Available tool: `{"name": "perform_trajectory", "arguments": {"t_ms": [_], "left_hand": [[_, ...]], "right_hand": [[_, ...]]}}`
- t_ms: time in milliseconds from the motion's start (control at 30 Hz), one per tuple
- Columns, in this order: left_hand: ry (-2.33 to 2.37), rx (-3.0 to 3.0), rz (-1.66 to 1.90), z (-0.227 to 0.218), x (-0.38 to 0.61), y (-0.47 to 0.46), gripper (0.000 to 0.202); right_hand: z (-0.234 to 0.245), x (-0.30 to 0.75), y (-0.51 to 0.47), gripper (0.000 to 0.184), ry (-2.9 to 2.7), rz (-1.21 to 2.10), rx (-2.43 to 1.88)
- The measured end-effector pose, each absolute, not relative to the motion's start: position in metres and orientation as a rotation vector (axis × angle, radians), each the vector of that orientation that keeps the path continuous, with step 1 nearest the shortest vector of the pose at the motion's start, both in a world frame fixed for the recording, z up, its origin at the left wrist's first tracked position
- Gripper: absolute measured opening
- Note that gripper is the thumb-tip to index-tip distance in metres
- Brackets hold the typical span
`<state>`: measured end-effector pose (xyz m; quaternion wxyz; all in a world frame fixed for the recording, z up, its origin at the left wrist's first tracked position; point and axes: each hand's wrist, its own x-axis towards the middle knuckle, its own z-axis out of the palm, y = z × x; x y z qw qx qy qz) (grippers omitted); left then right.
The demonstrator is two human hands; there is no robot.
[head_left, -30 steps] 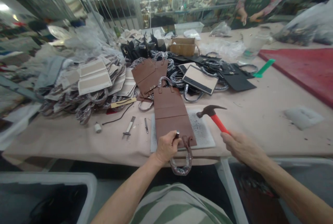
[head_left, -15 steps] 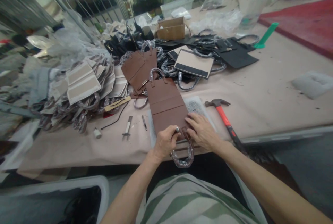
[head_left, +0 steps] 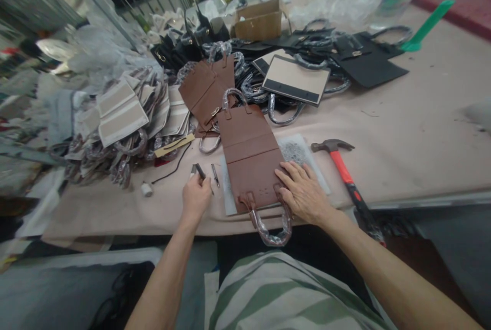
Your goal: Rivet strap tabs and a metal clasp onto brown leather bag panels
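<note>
A brown leather bag panel (head_left: 251, 148) lies flat in front of me, with plastic-wrapped handles at its far and near ends. My right hand (head_left: 305, 194) rests on its near right corner, fingers spread and by the near handle (head_left: 273, 238). To the left of the panel, my left hand (head_left: 197, 194) is closed around a small caliper-like metal tool (head_left: 200, 170); its dark end sticks out past the fingers, and the rest is hidden. A thin metal punch-like rod (head_left: 215, 175) lies between that hand and the panel. Under the panel is a pale board (head_left: 312, 169).
A claw hammer (head_left: 341, 166) with a red and black handle lies at right. Piled beige bag pieces (head_left: 123, 112) stand at left, black ones (head_left: 372, 66) behind. A small white bottle (head_left: 146, 190), a cardboard box (head_left: 258, 20) and a green tool (head_left: 427, 25) are also around.
My left hand has left the near handle, moved left and taken hold of the caliper-like tool from the table. My right hand has flattened out on the panel. The view has tilted slightly down.
</note>
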<state>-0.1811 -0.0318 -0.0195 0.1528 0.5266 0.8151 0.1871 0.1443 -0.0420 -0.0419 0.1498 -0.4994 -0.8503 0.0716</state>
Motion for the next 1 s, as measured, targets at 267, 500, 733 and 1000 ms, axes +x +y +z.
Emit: {"name": "perform_trajectory", "arguments": {"t_ms": [267, 500, 733, 1000], "left_hand": [[2.51, 1.689, 0.138, -0.013, -0.172, -0.034, 0.025], [2.389, 1.402, 0.182, -0.021, -0.162, 0.008, 0.02], [2.208, 1.179, 0.367, -0.021, -0.175, 0.019, 0.017], [1.495, 0.855, 1.171, -0.006, -0.13, -0.033, 0.04]], "right_hand": [[-0.049, 0.145, -0.041, 0.048, -2.439, 0.087, -1.409], [-0.056, 0.145, -0.036, 0.048, -2.461, 0.011, -1.381], [-0.055, 0.144, -0.038, 0.049, -2.478, 0.038, -1.428], [-0.05, 0.143, -0.041, 0.048, -2.452, 0.1, -1.441]]}}
